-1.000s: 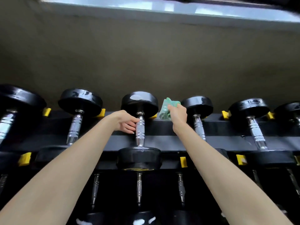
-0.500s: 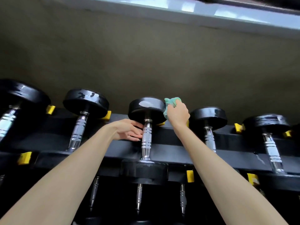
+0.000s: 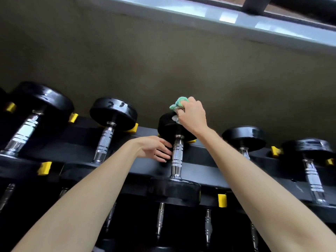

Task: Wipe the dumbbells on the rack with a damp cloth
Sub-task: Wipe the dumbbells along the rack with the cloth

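A black dumbbell with a chrome handle (image 3: 177, 155) lies on the top tier of the black rack (image 3: 205, 157), in the middle of the view. My right hand (image 3: 192, 115) holds a bunched green cloth (image 3: 178, 103) and presses it on the top of the dumbbell's far head (image 3: 168, 125). My left hand (image 3: 156, 148) rests against the left side of the chrome handle, with the fingers curled at it. The near head (image 3: 174, 191) faces me below the handle.
More black dumbbells lie on the same tier: two to the left (image 3: 113, 113) (image 3: 41, 100) and two to the right (image 3: 244, 136) (image 3: 309, 150). Yellow saddle tabs (image 3: 222, 200) mark the rack. A lower tier shows handles (image 3: 160, 222). Behind the rack is a beige wall (image 3: 163, 60) under a window sill (image 3: 218, 17).
My right hand moved the cloth from beside the far head up onto its top. The camera shifted, so the rack sits lower and tilted. My left hand stayed at the handle.
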### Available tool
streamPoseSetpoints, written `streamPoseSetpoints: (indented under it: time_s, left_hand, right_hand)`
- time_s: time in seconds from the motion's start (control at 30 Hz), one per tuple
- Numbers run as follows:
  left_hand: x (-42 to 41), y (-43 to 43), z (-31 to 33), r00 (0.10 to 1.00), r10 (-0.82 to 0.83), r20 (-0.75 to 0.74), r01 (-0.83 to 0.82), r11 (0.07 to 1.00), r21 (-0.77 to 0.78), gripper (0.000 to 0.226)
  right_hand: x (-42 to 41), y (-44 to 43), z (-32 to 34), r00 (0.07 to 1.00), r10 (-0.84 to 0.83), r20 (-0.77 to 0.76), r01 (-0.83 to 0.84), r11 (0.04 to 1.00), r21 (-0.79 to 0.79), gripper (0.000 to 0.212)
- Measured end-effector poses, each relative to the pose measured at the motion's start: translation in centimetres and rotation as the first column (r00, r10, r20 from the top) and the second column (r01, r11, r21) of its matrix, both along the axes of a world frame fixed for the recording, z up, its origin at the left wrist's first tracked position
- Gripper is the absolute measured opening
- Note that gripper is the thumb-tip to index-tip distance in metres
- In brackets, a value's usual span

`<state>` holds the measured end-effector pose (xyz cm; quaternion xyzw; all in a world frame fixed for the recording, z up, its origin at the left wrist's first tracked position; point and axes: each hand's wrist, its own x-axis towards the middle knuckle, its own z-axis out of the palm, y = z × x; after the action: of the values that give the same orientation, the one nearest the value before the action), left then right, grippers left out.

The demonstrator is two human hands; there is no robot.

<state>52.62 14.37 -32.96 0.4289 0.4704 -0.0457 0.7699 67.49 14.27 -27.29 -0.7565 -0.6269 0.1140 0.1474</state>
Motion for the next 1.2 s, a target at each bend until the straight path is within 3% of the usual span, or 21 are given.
streamPoseSetpoints:
  time_s: [0.17,0.27,0.4,0.57,0.63,0.7,0.73,0.8,0.87,0.93,1.03,1.1,1.2]
  left_hand:
    - [-1.6,0.6,0.3,0.998,0.033,-0.054,-0.032,0.999,0.013,0.038]
    - [-2.4,0.6,0.3,0.991,0.013,-0.133,-0.009,0.999,0.032,0.037]
    - [-3.0,0.3,0.6,0.979,-0.021,-0.201,0.032,0.998,0.053,0.037]
    - [-3.7,0.4,0.8,0.974,0.038,-0.223,-0.025,0.998,0.061,0.036]
    - [-4.1,0.4,1.0,0.972,0.054,-0.230,-0.041,0.997,0.059,0.035]
    - [-4.4,0.4,1.2,0.969,0.058,-0.238,-0.044,0.997,0.063,0.033]
    - [-4.4,0.3,1.4,0.969,0.058,-0.240,-0.043,0.997,0.068,0.033]
    - [-4.5,0.3,1.6,0.970,0.060,-0.236,-0.041,0.996,0.085,0.034]
    - [-4.4,0.1,2.0,0.978,0.058,-0.198,-0.042,0.996,0.084,0.038]
    - [-4.2,-0.2,2.5,0.993,0.077,-0.090,-0.072,0.996,0.056,0.039]
    - [-3.6,-0.6,3.4,0.966,0.169,0.195,-0.171,0.985,-0.005,0.039]
    - [-3.2,-0.7,4.1,0.915,0.210,0.343,-0.215,0.976,-0.024,0.039]
    - [-2.6,-0.8,4.7,0.893,0.239,0.381,-0.260,0.966,0.004,0.031]
  right_hand:
    - [-0.9,2.3,1.1,0.974,0.222,0.051,-0.203,0.947,-0.249,0.023]
    - [-1.4,3.0,1.3,0.972,0.237,0.006,-0.218,0.904,-0.367,0.010]
    - [-2.6,2.7,1.9,0.966,0.259,-0.010,-0.236,0.865,-0.442,0.023]
    - [-3.8,1.4,2.5,0.940,0.342,0.007,-0.284,0.790,-0.544,0.010]
    - [-3.8,0.8,2.1,0.955,0.280,-0.094,-0.286,0.800,-0.527,0.017]
    - [-3.3,0.1,1.9,0.924,0.073,-0.375,-0.254,0.851,-0.460,0.018]
    - [-2.7,-0.4,1.8,0.844,-0.050,-0.534,-0.223,0.872,-0.435,0.012]
    - [-1.5,-1.4,1.6,0.563,-0.274,-0.780,-0.157,0.891,-0.427,0.007]
    - [-0.3,-2.5,1.1,0.258,-0.354,-0.899,-0.175,0.898,-0.404,0.013]
    - [0.4,-3.9,0.5,0.052,-0.376,-0.925,-0.219,0.899,-0.378,0.019]
    - [0.8,-5.6,-0.2,-0.158,-0.403,-0.901,-0.195,0.908,-0.372,0.024]
    - [1.0,-6.5,-0.5,-0.230,-0.396,-0.889,-0.158,0.917,-0.367,0.025]
    - [1.4,-7.3,-0.8,-0.289,-0.367,-0.884,-0.124,0.930,-0.345,0.024]
